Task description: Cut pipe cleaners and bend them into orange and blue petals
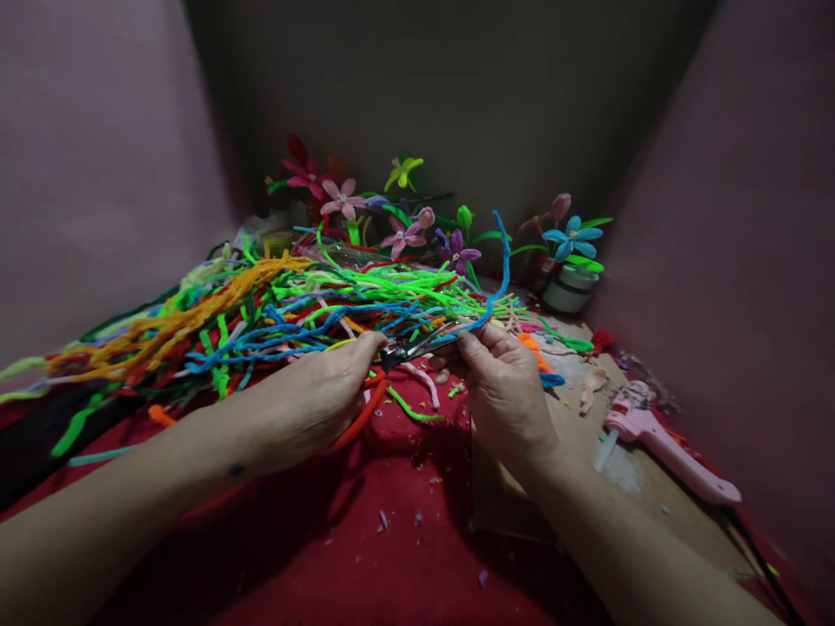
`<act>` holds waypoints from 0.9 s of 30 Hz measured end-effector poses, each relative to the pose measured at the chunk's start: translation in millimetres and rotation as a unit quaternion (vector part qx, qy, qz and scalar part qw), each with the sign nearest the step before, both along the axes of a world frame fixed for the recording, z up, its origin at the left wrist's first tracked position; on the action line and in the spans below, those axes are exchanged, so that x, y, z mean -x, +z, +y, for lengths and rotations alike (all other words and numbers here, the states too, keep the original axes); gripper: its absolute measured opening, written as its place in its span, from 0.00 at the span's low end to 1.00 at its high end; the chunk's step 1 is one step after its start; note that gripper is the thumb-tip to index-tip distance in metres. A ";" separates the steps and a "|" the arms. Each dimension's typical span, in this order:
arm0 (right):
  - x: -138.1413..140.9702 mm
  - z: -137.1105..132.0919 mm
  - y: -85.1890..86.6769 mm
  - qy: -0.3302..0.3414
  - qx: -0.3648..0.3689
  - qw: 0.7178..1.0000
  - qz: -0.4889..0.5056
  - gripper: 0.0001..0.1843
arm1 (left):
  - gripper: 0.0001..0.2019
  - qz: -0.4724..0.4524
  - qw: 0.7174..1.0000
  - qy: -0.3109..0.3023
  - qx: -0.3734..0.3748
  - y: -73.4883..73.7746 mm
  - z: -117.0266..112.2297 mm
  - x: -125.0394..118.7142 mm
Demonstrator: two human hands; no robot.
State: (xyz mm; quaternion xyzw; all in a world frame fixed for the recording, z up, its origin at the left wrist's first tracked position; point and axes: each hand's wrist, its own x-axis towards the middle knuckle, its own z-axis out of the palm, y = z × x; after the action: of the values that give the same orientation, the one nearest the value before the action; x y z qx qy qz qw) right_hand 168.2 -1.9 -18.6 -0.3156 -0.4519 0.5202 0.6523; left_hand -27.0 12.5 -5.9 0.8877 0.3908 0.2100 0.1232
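My left hand [339, 382] is closed around a pair of scissors [397, 355] with red-orange handles and dark blades. The blades point right, towards my right hand. My right hand [505, 374] pinches a blue pipe cleaner [504, 261], whose free end curves upward above the fingers. The blade tips lie close beside the blue strand at my right fingertips; I cannot tell whether they touch it. Just behind both hands spreads a large heap of pipe cleaners [391, 287] in green, blue, orange, red and other colours.
Several fuzzy flowers, among them a pink one [343, 200] and a blue one [572, 236], stand at the back. A small jar [569, 289] is at the back right. A pink glue gun [671, 448] rests on a cardboard sheet [515, 496]. Scraps litter the red cloth [365, 556].
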 end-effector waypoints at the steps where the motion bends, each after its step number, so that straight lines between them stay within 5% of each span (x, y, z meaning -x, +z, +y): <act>1: 0.1 -0.2 -0.2 -0.002 -0.002 1.000 -0.002 0.05 | 0.15 0.002 1.000 -0.003 -0.005 -0.8 0.3 -0.1; 27: 2.6 0.5 2.1 0.021 0.034 0.997 0.069 0.03 | 0.20 0.070 0.997 -0.004 0.039 5.6 -6.9 -12.0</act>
State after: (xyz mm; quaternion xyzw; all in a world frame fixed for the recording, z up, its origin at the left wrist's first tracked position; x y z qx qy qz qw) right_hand 165.6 -1.4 -16.5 -0.2916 -0.3948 0.5695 0.6594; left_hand -15.0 5.5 -0.4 0.8962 0.4029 0.1317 0.1310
